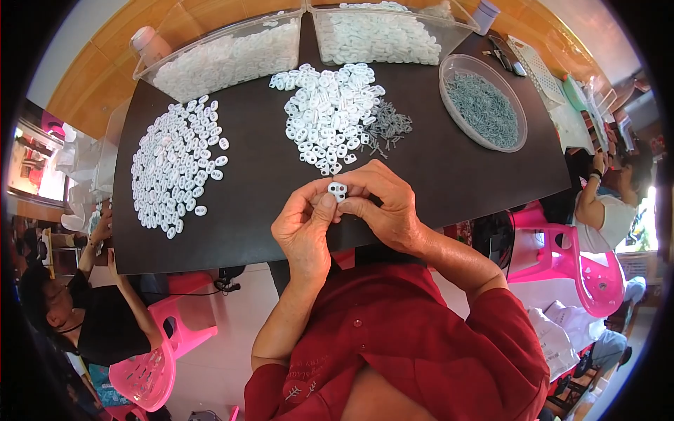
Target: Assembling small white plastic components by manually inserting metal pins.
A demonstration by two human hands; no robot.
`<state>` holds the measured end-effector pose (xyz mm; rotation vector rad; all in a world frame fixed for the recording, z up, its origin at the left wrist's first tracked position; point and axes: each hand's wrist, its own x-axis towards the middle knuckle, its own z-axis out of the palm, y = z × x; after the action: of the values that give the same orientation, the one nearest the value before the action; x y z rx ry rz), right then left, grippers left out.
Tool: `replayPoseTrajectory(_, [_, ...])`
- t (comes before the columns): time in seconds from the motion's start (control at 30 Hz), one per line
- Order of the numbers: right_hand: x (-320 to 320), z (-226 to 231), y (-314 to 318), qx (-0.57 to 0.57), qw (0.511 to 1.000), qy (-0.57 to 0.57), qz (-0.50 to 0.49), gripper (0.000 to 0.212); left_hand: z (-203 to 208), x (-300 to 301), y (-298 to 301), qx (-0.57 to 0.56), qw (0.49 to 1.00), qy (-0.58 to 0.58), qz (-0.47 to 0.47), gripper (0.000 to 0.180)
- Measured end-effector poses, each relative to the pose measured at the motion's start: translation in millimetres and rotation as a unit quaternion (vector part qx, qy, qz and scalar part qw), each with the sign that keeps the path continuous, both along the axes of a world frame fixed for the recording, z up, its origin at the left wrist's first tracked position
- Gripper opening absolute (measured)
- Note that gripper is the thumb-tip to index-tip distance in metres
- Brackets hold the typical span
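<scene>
Close to the table's near edge, my left hand (305, 228) and my right hand (386, 209) meet around a small white plastic piece (338, 189) with dark holes. Both hands pinch it between thumb and fingers; whether a screw is in it I cannot tell. Just beyond my fingertips lies a heap of similar white plastic pieces (330, 112). Loose grey screws (387, 126) form a small pile against the right side of that heap. Farther left, many white oval pieces (172, 165) are spread out in a single wide patch.
Two clear bins (232, 58) (382, 35) of white pieces line the table's far edge. A round clear tub (521, 133) of grey screws stands at right. Other people sit by pink chairs (151, 372) on both sides. The dark table (246, 203) lies under everything.
</scene>
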<state>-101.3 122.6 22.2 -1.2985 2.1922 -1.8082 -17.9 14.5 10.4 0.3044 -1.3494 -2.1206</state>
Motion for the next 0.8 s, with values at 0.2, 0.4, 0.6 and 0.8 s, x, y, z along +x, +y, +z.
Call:
replayPoseTrajectory(0.2, [4.2,-1.2,-3.3,-0.024,0.999,0.026,-0.004,0.035,-5.6,1.9,4.7,-0.039,0.999,0.012,0.022,0.024])
replayPoseTrajectory(0.4, [13.6,-0.7,-5.2,-0.042,0.998,0.035,-0.023,0.037,-1.6,5.1,11.6,-0.040,0.998,0.014,0.053,0.023])
replayPoseTrajectory(0.6, [15.1,-5.3,-9.1,-0.080,0.992,0.083,-0.043,0.033,-4.5,9.4,15.6,-0.058,0.996,0.029,0.068,0.022])
replayPoseTrajectory(0.8, [13.8,-8.5,-13.4,-0.108,0.977,0.175,-0.054,0.032,-8.8,7.5,16.6,-0.103,0.989,0.041,0.095,0.018])
